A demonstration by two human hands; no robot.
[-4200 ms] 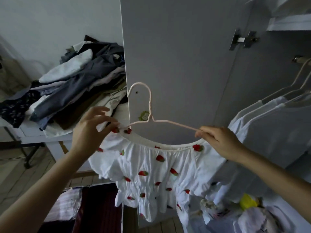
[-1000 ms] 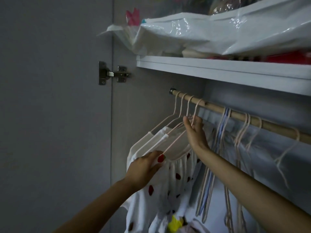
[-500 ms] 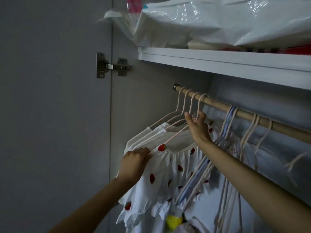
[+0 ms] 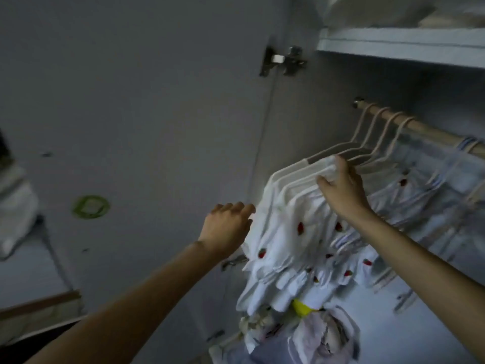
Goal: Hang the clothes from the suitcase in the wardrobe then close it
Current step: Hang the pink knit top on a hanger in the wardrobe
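The open wardrobe door (image 4: 131,101) stood flat and grey on the left, its metal hinge (image 4: 283,61) at the top, and a strip of bare room lay between the door and the hanging clothes. The wooden rail (image 4: 420,127) ran down to the right under a white shelf (image 4: 393,46) and was cut off by the frame's right edge. Four pale thin hangers (image 4: 372,143) hooked over the rail's near end, packed close. The white strawberry-print blouse (image 4: 294,243), gathered and ruffled at its hem, hung among plain white garments at the left of the rail, near the door. The right hand (image 4: 341,190) pressed against the hanger shoulders and the white cloth, fingers bent over them; it seemed to pinch the fabric, though blur made the grip hard to read. The left hand (image 4: 228,227) hovered just beside the blouse's left edge, fingers loosely curled and holding nothing. Below, a yellow thing (image 4: 301,307) and crumpled cloth (image 4: 328,334) lay heaped, half hidden. A green round sticker (image 4: 90,207) marked the door. The far left edge showed a blurred pile of cloth (image 4: 15,206).
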